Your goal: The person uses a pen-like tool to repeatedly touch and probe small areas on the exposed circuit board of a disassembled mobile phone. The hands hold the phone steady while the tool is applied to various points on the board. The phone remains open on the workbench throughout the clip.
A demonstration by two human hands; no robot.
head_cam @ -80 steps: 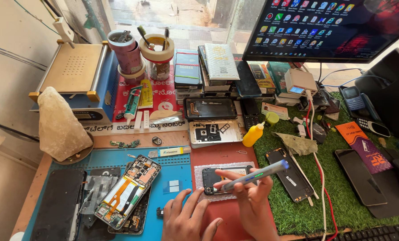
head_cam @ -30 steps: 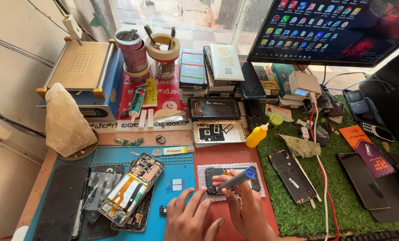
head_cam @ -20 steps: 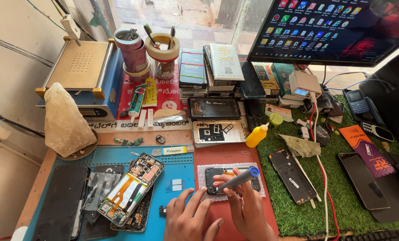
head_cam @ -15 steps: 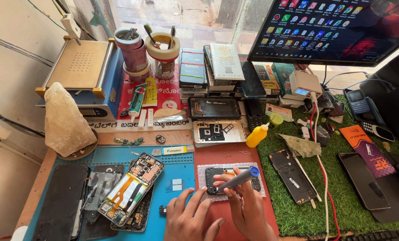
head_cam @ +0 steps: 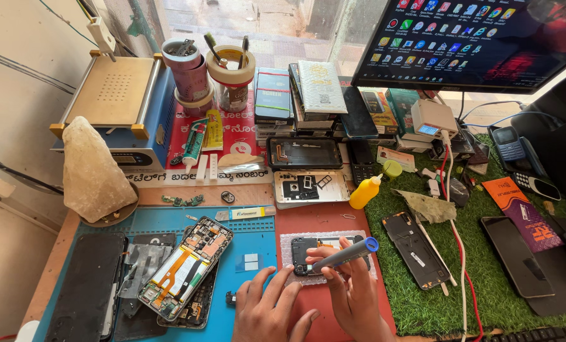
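Little has moved since the earlier frames: the left hand is kept flat, fingers spread and gripping nothing, beside the small dark phone (on a clear pad), while a blue-capped screwdriver is pinched by the right hand.

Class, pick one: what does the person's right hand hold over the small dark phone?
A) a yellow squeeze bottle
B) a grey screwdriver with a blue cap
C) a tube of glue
B: the right hand grips a grey screwdriver with a blue cap, tip down on the small dark phone.
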